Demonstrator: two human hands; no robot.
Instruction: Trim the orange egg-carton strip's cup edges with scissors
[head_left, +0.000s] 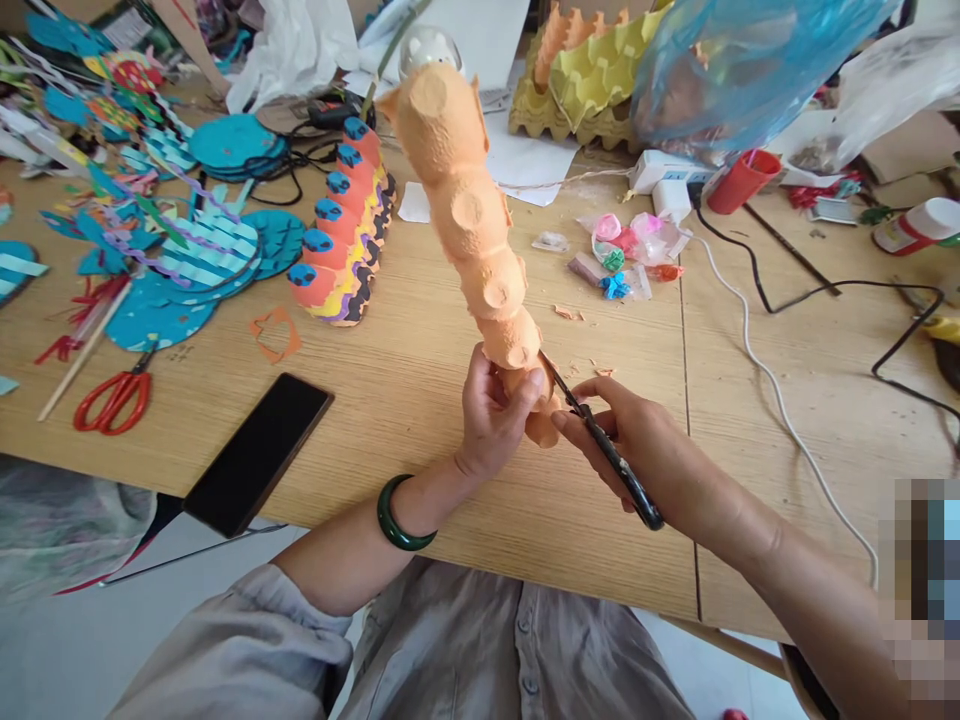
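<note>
My left hand (495,410) is closed around the near end of an orange egg-carton strip (469,210), thumb on top. The strip is a row of bumpy cups with ragged edges, slanting up and away over the table. In my right hand (637,440) are black-handled scissors (619,465), their blades against the strip's right edge close to my left fingers. My right fingers partly hide the handles. Small orange scraps (568,313) lie just right of the strip. To its left stands a painted egg-carton strip (345,230) in orange, yellow, purple and black with blue spots.
A phone (259,455) and red-handled scissors (116,400) lie at the left, below blue paper crafts (217,245). Egg trays (600,75) and a blue plastic bag (750,70) are at the back. A power strip (664,172), its cables and colourful clay packets (630,245) occupy the right.
</note>
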